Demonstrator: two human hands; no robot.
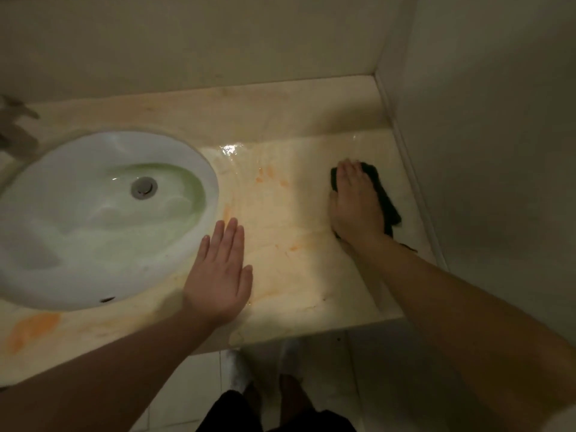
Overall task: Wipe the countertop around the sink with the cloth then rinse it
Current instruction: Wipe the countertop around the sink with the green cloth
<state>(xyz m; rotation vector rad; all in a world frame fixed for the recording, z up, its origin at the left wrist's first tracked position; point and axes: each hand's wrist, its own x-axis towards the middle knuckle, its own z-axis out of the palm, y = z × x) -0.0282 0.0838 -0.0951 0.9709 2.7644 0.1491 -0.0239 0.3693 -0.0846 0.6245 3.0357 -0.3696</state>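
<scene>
Your right hand (355,204) presses the cloth (388,204), fingers (350,174) flat; it's likely soft, limp, wet, so bunch its middle; your left hand (218,275) lies flat on the tabletop (296,244)

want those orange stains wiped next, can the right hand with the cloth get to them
Probably yes: the right hand presses the cloth on the countertop right of the orange stains, with only bare counter between them.
</scene>
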